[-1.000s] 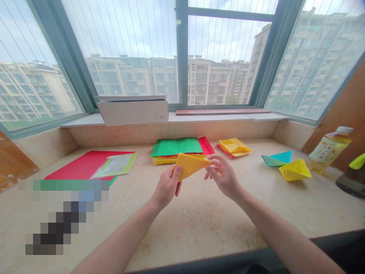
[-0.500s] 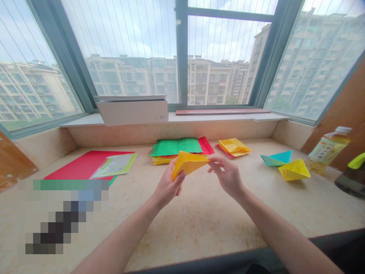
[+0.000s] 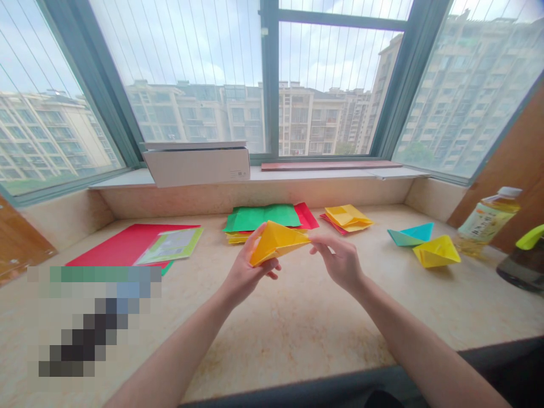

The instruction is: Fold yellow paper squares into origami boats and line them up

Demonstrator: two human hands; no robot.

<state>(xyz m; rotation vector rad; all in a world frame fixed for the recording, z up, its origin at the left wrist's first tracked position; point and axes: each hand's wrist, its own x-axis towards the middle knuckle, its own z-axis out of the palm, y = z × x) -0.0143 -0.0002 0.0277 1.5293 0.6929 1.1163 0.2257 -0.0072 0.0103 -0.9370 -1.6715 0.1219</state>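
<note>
A yellow folded paper boat (image 3: 278, 241) hangs above the counter between my hands, its sides partly spread. My left hand (image 3: 246, 272) grips its left end, fingers beneath and behind it. My right hand (image 3: 340, 260) pinches the pointed right tip. Just behind the boat lies a stack of folded green, red and yellow paper (image 3: 266, 216). Over to the right stand a blue paper boat (image 3: 411, 234) and a yellow paper boat (image 3: 437, 253), touching or nearly so.
Folded yellow and red paper (image 3: 348, 218) lies at the back. Red sheets (image 3: 114, 243) and a clear packet (image 3: 172, 246) lie left, near a pixelated area. A drink bottle (image 3: 488, 221) and dark container (image 3: 522, 260) stand right; a white box (image 3: 199, 164) is on the sill.
The yellow paper in my hands has tilted and opened wider into a boat shape. My left thumb has moved lower along it, while my right fingers have closed on the tip.
</note>
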